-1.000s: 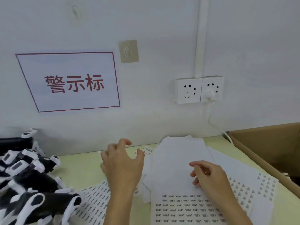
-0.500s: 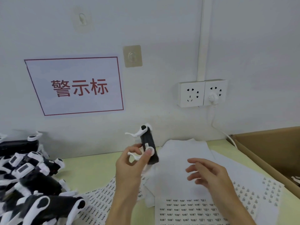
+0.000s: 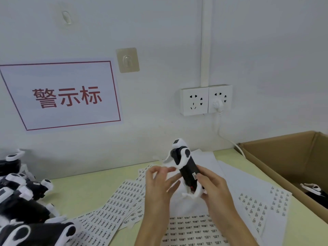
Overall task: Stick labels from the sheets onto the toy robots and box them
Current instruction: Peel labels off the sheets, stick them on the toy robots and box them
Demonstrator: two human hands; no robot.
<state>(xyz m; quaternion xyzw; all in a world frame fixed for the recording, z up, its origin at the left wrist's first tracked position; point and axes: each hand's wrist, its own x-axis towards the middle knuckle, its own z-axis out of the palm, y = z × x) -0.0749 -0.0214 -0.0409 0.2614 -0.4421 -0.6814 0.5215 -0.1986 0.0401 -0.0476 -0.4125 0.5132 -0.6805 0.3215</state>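
A black-and-white toy robot (image 3: 186,166) is held upright above the label sheets, head up. My right hand (image 3: 214,185) grips its lower body, thumb beside a small label (image 3: 194,175) on its black back. My left hand (image 3: 158,185) is beside the toy with fingers spread and fairly straight, its fingertips close to or touching the toy's left side. Label sheets (image 3: 113,210) with rows of small printed stickers lie fanned on the table under both hands. More sheets (image 3: 257,206) lie to the right.
Several toy robots (image 3: 23,206) are piled at the left edge. An open cardboard box (image 3: 276,157) stands at the right, with one toy robot (image 3: 314,190) inside. A white cable (image 3: 229,139) runs from the wall socket (image 3: 205,100) down behind the box.
My left hand lifted the toy robot from the table and brought it right. My right hand rose and took hold of its body. My left hand's grip has loosened.
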